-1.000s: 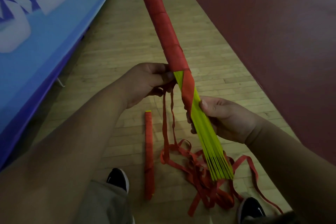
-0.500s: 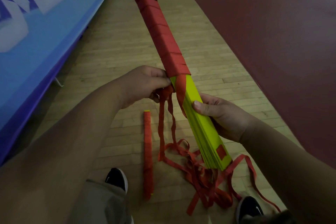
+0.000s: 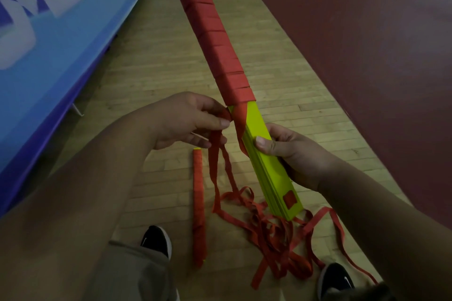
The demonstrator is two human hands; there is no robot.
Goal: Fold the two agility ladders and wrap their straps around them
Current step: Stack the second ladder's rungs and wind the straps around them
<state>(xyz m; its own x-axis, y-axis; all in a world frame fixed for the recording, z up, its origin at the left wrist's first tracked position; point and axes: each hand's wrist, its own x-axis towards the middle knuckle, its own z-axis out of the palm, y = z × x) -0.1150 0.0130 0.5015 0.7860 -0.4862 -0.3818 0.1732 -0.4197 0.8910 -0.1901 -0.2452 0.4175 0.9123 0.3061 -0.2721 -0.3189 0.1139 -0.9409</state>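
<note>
A folded stack of yellow-green ladder rungs (image 3: 266, 154) slants from the lower middle up to the top edge. Its upper part is bound in red strap turns (image 3: 215, 39). My right hand (image 3: 288, 151) grips the bare lower part, thumb on its face. My left hand (image 3: 190, 120) pinches the red strap (image 3: 215, 154) just left of the stack, where the last turn ends. The loose strap hangs down into a tangled heap (image 3: 276, 234) on the floor. A second ladder (image 3: 198, 205), fully wrapped in red, lies on the floor between my hands.
The wooden floor (image 3: 156, 76) runs between a blue banner wall (image 3: 49, 39) on the left and a dark red surface (image 3: 367, 44) on the right. My black shoes (image 3: 156, 239) (image 3: 337, 281) stand beside the wrapped ladder and the strap heap.
The stack has turned in my right hand from showing its thin rung edges to showing its flat face. My left hand has pulled the strap down the left side of the stack.
</note>
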